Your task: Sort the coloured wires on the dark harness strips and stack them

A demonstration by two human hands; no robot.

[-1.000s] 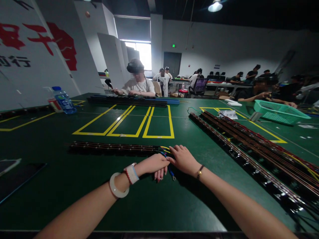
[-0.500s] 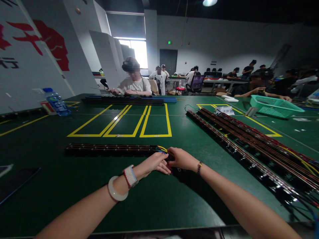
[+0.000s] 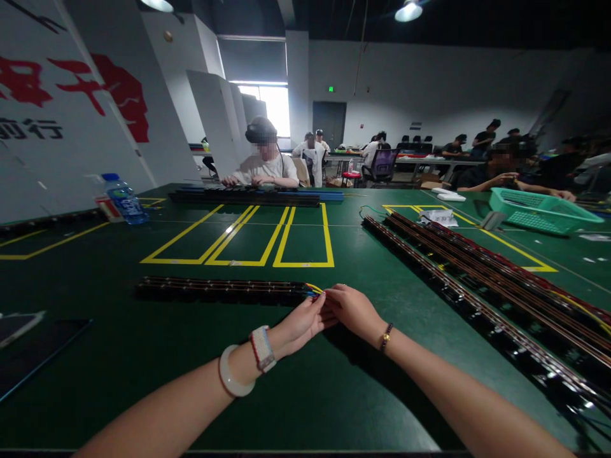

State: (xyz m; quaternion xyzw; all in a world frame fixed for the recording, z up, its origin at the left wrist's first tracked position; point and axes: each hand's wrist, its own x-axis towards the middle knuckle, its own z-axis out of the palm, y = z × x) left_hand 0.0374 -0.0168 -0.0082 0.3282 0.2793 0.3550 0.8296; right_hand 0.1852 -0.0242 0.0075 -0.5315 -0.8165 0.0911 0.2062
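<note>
A long black strip [image 3: 219, 289] with thin copper-coloured lines lies crosswise on the green table. Yellow, blue and red wires [image 3: 312, 288] come out of its right end and run into my hands. With thumb and fingers closed, my left hand [image 3: 305, 324] pinches the wires just past the strip's end. Bent over the same wires from the right is my right hand [image 3: 353, 308], its fingertips meeting those of the left. The wire ends are hidden between my fingers.
More long strips [image 3: 477, 292] with copper lines lie slantwise on the right. A green basket [image 3: 539, 213] stands beyond them, a water bottle [image 3: 125, 200] at the left. Flat dark panels [image 3: 42, 356] lie near left. Across the table a person [image 3: 267, 162] sits behind a stack of dark strips [image 3: 248, 197].
My left hand has turned and its fingers have drawn in under the right hand at the wires. The view has shifted slightly; the strip stays put on the table.
</note>
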